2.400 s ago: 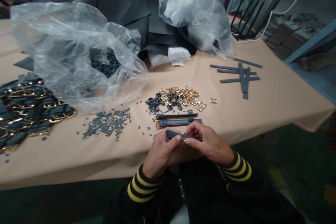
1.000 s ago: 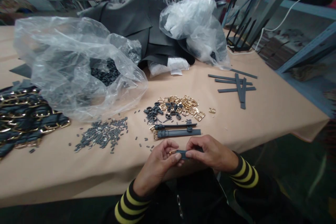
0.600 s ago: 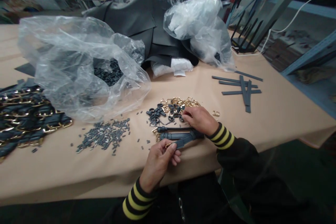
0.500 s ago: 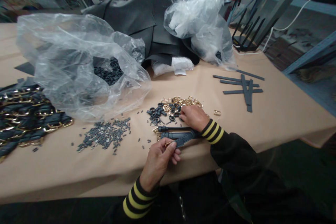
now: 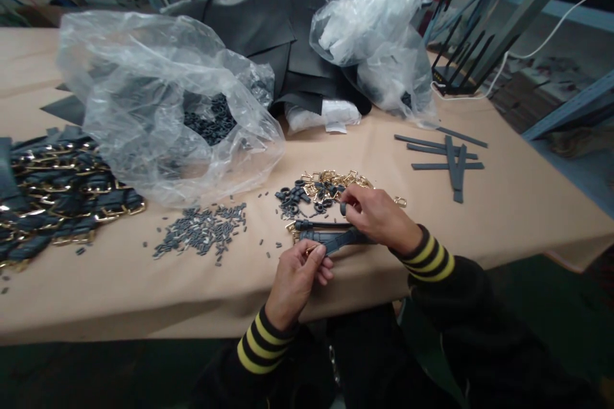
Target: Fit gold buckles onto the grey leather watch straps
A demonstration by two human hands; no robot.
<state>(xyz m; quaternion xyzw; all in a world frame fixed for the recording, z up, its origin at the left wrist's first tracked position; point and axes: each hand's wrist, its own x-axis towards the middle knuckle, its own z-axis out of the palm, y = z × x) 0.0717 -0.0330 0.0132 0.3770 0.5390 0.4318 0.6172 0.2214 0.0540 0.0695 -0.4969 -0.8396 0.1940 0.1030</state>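
Left hand [image 5: 291,278] pinches strap [image 5: 338,241] at near-left end, thumb on top; strap's long axis runs right, slightly away, toward right wrist. Right hand [image 5: 382,218], beyond strap, pinches loop [image 5: 343,209] in fingers; loop apart from strap.

I hold a slim dark-grey strap [image 5: 338,241] slanting, nearer me than the gold buckle pile [image 5: 330,181]; my small dark loop [image 5: 343,209] is pinched beside that pile.
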